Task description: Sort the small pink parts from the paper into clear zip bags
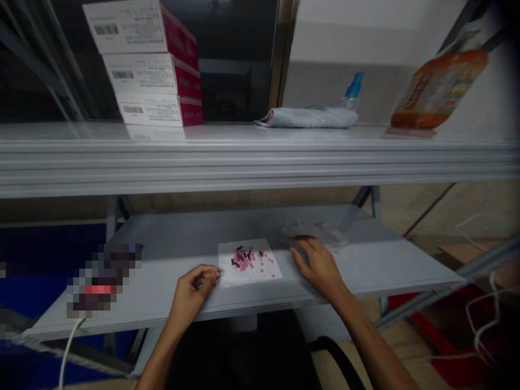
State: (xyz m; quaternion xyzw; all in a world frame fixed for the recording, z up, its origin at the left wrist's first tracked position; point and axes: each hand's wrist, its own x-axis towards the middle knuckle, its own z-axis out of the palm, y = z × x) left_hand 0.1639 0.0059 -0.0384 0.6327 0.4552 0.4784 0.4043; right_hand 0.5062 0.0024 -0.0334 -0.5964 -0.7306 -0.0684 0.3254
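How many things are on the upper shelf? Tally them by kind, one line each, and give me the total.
White and magenta cartons: 3
Folded grey cloth: 1
Spray bottle with a blue top: 1
Orange printed package: 1
Total: 6

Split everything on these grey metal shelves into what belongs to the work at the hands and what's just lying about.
At the hands: left hand at the edge of a white paper sheet bearing small pink and black pieces; right hand on a crumpled clear plastic bag.

Lying about: three stacked white-and-magenta cartons; folded pale grey cloth; clear spray bottle with blue top; orange printed packet.
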